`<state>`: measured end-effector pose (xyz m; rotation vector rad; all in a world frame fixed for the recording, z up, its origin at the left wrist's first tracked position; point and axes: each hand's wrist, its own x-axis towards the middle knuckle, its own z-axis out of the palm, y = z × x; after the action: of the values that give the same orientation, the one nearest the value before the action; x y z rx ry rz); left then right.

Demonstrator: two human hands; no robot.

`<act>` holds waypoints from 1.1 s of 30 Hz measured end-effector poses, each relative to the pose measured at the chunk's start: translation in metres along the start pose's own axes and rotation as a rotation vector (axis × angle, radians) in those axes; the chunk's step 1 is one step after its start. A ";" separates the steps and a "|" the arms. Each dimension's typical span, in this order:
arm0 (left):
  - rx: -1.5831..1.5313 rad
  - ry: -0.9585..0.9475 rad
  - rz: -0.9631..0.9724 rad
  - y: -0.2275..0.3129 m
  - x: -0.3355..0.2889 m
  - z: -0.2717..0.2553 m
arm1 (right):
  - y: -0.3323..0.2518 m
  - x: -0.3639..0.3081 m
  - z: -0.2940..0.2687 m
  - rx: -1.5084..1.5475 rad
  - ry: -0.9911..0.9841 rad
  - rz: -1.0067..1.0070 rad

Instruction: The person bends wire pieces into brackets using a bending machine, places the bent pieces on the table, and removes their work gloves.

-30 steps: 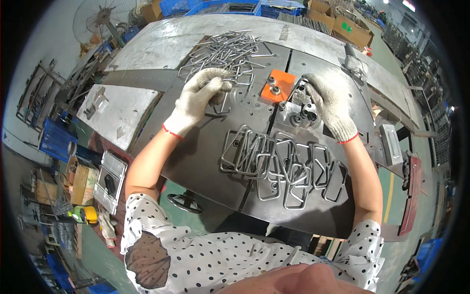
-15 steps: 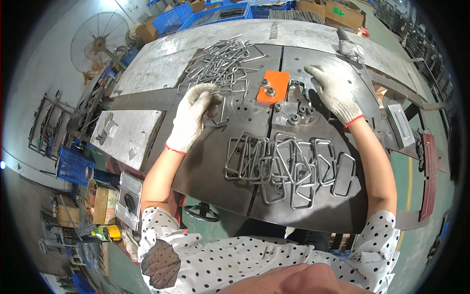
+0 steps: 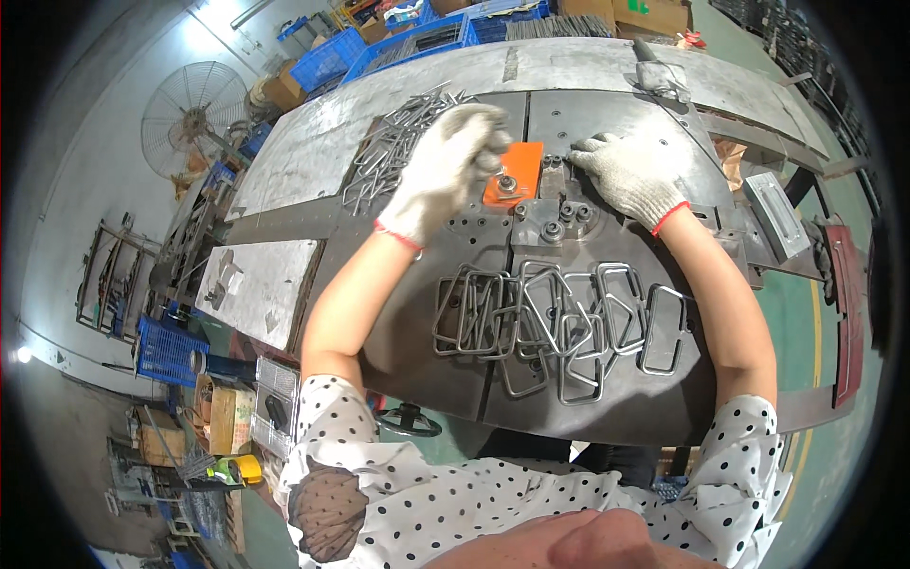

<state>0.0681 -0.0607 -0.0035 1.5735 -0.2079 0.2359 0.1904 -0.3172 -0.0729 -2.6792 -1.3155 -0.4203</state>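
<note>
My left hand (image 3: 453,171), in a white knit glove with a red cuff edge, is raised over the left side of an orange block (image 3: 519,163). Its fingers are curled closed and slightly blurred. They appear to hold a bent metal rod, which the glove almost wholly hides. My right hand (image 3: 630,175), gloved the same way, lies to the right of a steel bending fixture (image 3: 553,220) with bolts. Its fingers reach out, the tips beside the fixture's upper part. Bent rectangular metal loops (image 3: 665,330) lie overlapping on the near part of the steel table (image 3: 417,375).
A heap of bent rods (image 3: 389,152) lies at the far left of the table. Behind are blue crates (image 3: 327,59) and cardboard boxes (image 3: 654,16). A dark-handled tool (image 3: 659,76) rests at the back right. A handwheel (image 3: 408,420) sits under the near edge.
My left hand has risen and moved right, from beside the rod heap to the orange block. My right hand has shifted slightly left and down, and its fingertips are closer to the fixture.
</note>
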 end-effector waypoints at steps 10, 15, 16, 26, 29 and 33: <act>-0.003 -0.071 -0.165 -0.036 0.019 0.048 | 0.005 -0.001 0.010 0.056 0.113 -0.038; -0.036 -0.079 -0.149 -0.037 0.019 0.047 | 0.006 0.001 0.016 0.048 0.119 -0.040; -0.041 -0.106 -0.150 -0.037 0.019 0.047 | 0.007 0.001 0.016 0.068 0.138 -0.045; 0.010 -0.084 -0.128 -0.044 0.020 0.045 | 0.011 0.001 0.020 0.074 0.126 -0.049; 0.011 -0.080 -0.140 -0.043 0.020 0.046 | 0.012 0.002 0.023 0.087 0.159 -0.066; 0.031 -0.087 -0.164 -0.039 0.017 0.046 | 0.013 0.002 0.025 0.084 0.135 -0.060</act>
<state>0.0957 -0.1059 -0.0369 1.6242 -0.1424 0.0430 0.2065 -0.3181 -0.0959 -2.5011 -1.3460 -0.5309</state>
